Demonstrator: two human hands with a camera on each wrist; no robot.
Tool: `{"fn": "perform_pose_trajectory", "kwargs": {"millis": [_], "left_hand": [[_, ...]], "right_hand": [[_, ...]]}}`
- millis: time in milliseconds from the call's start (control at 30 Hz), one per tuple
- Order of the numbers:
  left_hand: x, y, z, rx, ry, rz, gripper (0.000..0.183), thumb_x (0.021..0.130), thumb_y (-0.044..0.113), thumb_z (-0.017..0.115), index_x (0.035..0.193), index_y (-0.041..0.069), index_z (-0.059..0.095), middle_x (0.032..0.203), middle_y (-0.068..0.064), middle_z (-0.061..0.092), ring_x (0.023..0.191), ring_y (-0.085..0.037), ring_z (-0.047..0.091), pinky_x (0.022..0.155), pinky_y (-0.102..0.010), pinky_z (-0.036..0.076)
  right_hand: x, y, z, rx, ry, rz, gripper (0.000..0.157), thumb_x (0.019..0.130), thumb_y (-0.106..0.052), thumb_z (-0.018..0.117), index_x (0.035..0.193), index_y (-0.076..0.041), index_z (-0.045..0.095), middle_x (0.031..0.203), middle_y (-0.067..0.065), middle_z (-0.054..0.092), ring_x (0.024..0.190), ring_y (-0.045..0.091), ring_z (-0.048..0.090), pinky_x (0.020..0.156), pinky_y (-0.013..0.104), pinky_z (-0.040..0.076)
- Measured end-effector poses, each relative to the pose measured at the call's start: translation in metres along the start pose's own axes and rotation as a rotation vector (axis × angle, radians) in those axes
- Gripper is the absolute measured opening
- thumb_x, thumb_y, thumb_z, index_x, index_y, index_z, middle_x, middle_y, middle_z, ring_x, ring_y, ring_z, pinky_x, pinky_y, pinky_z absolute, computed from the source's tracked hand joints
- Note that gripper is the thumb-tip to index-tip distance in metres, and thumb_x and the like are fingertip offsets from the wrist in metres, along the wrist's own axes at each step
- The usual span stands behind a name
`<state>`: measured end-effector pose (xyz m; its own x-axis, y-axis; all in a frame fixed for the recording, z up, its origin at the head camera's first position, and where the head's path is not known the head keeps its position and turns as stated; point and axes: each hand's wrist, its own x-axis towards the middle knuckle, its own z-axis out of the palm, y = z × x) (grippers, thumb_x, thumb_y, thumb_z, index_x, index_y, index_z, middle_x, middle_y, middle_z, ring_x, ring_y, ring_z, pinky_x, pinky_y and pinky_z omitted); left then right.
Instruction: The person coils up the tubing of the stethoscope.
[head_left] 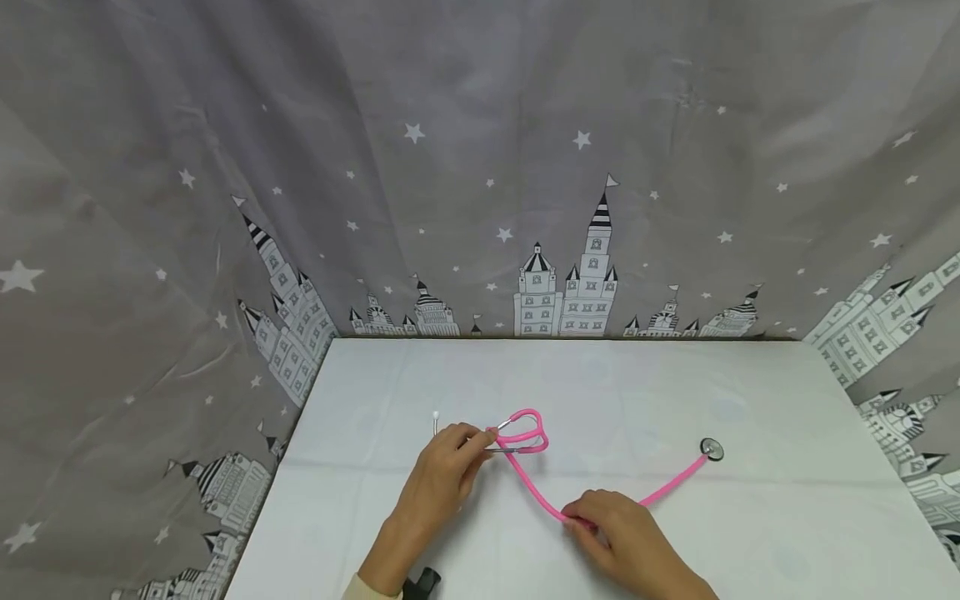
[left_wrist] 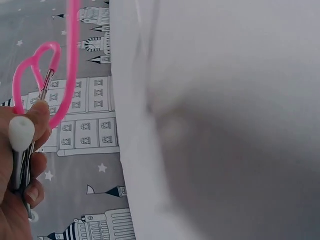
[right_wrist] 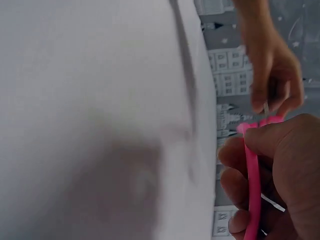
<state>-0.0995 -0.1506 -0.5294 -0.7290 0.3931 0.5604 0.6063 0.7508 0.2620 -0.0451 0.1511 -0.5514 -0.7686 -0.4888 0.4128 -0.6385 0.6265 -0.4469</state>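
A stethoscope with pink tubing stretches between both hands over the white table. My left hand grips its metal ear tubes, and a white eartip pokes out past the fingers in the left wrist view. Beyond that hand the pink tubing bends into a loop around the metal ends. Further along, my right hand pinches the tubing between thumb and fingers, also seen close up as pink tubing in the right wrist view. The round chest piece is at the far right end of the tubing.
A white-covered table spreads under both hands. Behind and beside it hangs a grey curtain printed with castles and stars. A black strap shows by the left wrist at the bottom of the head view.
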Motion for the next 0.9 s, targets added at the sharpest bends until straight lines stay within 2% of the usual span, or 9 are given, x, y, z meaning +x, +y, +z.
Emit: {"fn": "perform_pose_trajectory", "kwargs": {"millis": [200, 433, 533, 733, 900], "left_hand": [[-0.003, -0.005, 0.005, 0.014, -0.03, 0.027, 0.047, 0.085, 0.009, 0.091, 0.127, 0.022, 0.075, 0.1, 0.005, 0.072, 0.088, -0.011, 0.067, 0.078, -0.025, 0.058], [-0.008, 0.0, 0.013, -0.026, -0.123, 0.048, 0.047, 0.088, 0.012, 0.089, 0.131, 0.025, 0.074, 0.108, 0.008, 0.071, 0.09, -0.01, 0.064, 0.079, -0.024, 0.057], [-0.009, 0.002, 0.015, -0.042, -0.136, 0.063, 0.046, 0.089, 0.011, 0.088, 0.13, 0.026, 0.073, 0.114, 0.007, 0.07, 0.091, -0.01, 0.063, 0.08, -0.024, 0.057], [-0.01, 0.006, 0.017, -0.067, -0.13, 0.092, 0.046, 0.088, 0.01, 0.089, 0.128, 0.024, 0.072, 0.124, 0.005, 0.07, 0.094, -0.01, 0.067, 0.082, -0.022, 0.058], [-0.008, 0.016, 0.017, -0.117, -0.202, 0.11, 0.036, 0.091, 0.009, 0.085, 0.123, 0.022, 0.073, 0.121, 0.011, 0.075, 0.1, -0.009, 0.071, 0.089, -0.024, 0.06]], "right_hand": [[0.006, -0.018, -0.021, 0.002, 0.074, -0.088, 0.014, 0.094, -0.017, 0.081, 0.102, -0.027, 0.076, 0.088, -0.026, 0.061, 0.077, -0.009, 0.049, 0.074, 0.005, 0.04], [0.023, -0.036, -0.045, 0.071, -0.015, -0.137, 0.018, 0.095, -0.017, 0.081, 0.106, -0.029, 0.073, 0.091, -0.026, 0.059, 0.086, -0.008, 0.054, 0.082, 0.006, 0.043], [0.033, -0.036, -0.056, 0.046, -0.019, -0.147, 0.02, 0.093, -0.017, 0.083, 0.105, -0.028, 0.072, 0.091, -0.024, 0.059, 0.086, -0.005, 0.055, 0.083, 0.007, 0.044], [0.048, -0.026, -0.079, -0.006, 0.018, -0.085, 0.02, 0.092, -0.016, 0.085, 0.105, -0.026, 0.073, 0.091, -0.023, 0.059, 0.087, -0.005, 0.054, 0.083, 0.009, 0.044], [0.06, -0.023, -0.083, -0.011, 0.0, -0.097, 0.014, 0.096, -0.019, 0.081, 0.105, -0.026, 0.073, 0.091, -0.022, 0.06, 0.086, -0.004, 0.053, 0.082, 0.011, 0.046]]}}
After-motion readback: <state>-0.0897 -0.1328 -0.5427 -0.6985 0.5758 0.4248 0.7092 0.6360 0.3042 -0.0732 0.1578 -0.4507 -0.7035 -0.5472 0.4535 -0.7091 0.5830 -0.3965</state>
